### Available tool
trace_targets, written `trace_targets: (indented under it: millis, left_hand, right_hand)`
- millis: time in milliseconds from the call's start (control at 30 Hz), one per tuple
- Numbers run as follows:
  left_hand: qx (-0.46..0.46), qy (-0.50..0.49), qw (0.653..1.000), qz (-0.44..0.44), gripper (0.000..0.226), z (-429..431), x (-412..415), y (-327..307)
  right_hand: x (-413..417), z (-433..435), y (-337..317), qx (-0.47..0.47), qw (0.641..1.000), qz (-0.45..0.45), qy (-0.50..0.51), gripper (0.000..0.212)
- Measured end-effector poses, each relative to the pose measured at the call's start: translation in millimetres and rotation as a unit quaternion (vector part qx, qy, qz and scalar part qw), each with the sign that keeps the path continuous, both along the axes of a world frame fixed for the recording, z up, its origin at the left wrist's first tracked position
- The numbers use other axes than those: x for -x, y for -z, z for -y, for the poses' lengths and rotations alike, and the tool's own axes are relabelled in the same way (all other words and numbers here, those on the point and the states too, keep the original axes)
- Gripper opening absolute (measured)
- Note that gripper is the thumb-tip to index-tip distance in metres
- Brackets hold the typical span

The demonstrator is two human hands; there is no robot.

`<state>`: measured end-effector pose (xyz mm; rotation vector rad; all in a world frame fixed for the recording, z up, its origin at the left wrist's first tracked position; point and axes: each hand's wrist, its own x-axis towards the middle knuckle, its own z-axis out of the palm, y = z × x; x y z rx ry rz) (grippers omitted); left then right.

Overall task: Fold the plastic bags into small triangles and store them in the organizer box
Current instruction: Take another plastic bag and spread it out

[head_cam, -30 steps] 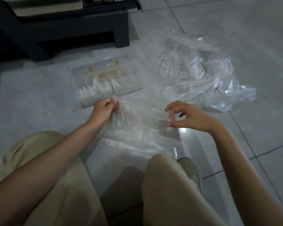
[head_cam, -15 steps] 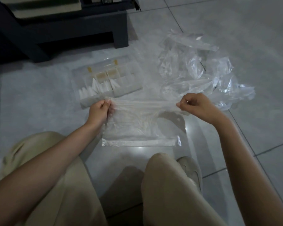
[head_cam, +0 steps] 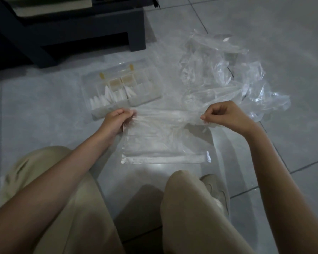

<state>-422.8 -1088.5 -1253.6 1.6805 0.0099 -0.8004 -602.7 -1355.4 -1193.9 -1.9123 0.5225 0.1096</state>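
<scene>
Clear plastic bag [head_cam: 163,142] spread on the tiled floor [head_cam: 35,110], near the knees [head_cam: 184,182]. Left hand [head_cam: 116,120] pinches its far left corner — right hand [head_cam: 226,116] pinches the far right corner, the edge pulled taut between them. Organizer box [head_cam: 123,87] open just beyond the left hand, white folded triangles [head_cam: 106,98] inside. Heap of crumpled bags [head_cam: 228,74] far right.

Held bag [head_cam: 163,136]: thin clear plastic film, wrinkled, glossy. Organizer box [head_cam: 121,88]: clear hard plastic. Floor tiles [head_cam: 35,110]: smooth, glossy grey. Trousers [head_cam: 191,208]: matt beige cloth.
</scene>
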Motion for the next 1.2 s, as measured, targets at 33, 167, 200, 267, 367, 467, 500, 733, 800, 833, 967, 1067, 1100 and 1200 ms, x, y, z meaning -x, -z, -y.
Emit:
trace_targets:
  millis: [33,167,200,267,367,467,500,733,800,833,967,1067,1100,1200]
  left_hand:
    - [0.006,-0.002,1.0,0.004,0.017,0.7,1.1,-0.7]
    - [-0.007,-0.021,0.999,0.025,0.019,-0.1,4.2,0.9]
    - [-0.008,-0.035,0.999,0.018,0.019,-0.9,3.9,1.6]
    - [0.002,-0.065,0.998,-0.01,0.019,-2.8,0.9,3.3]
    - [0.011,-0.08,0.994,-0.072,0.02,-6.5,-5.9,0.7]
    - [-0.003,-0.053,0.994,-0.095,0.018,-8.7,-10.4,-1.5]
    - [-0.014,-0.053,0.995,-0.086,0.018,-9.0,-10.7,-0.6]
    - [-0.103,-0.024,0.991,0.084,0.015,-11.9,-11.4,5.4]
    - [-0.103,-0.024,0.989,0.105,0.005,-11.7,-12.0,5.4]
    - [-0.104,-0.028,0.987,0.119,0.008,-11.7,-12.2,5.3]
    - [-0.092,-0.046,0.985,0.135,0.021,-9.4,-12.5,5.0]
    - [-0.142,-0.039,0.971,0.187,0.025,-7.9,-4.7,2.1]
    - [-0.18,-0.027,0.955,0.234,0.029,-7.7,1.4,0.3]
    - [-0.252,0.109,0.887,0.372,0.041,-6.7,31.1,-2.1]
  right_hand:
    - [-1.0,-2.5,3.2,-0.001,1.0,0.003,0.007,0.013]
    - [-3.9,-9.3,17.7,0.025,0.998,0.022,0.058,0.006]
    - [-4.8,-10.0,20.6,0.03,0.996,0.024,0.076,0.006]
    - [-6.0,-9.8,26.1,0.037,0.992,0.03,0.116,0.01]
    - [-10.1,-7.3,32.2,0.051,0.987,0.025,0.149,0.014]
    - [-14.9,-5.0,36.1,0.065,0.985,0.004,0.16,0.01]
    - [-16.5,-4.8,36.9,0.065,0.984,-0.001,0.166,0.008]
    - [-32.9,-11.5,45.0,0.139,0.982,-0.078,0.105,0.013]
    - [-37.1,-13.1,44.3,0.189,0.973,-0.097,0.086,0.009]
    - [-39.1,-14.0,43.0,0.216,0.968,-0.101,0.076,0.01]
    - [-46.9,-11.6,48.3,0.243,0.96,-0.119,0.077,0.007]
    - [-50.6,-15.9,51.4,0.268,0.954,-0.106,0.082,0.007]
    - [-50.6,-21.7,50.4,0.284,0.949,-0.102,0.091,0.008]
    - [-46.4,-53.6,50.6,0.358,0.926,-0.051,0.11,0.03]
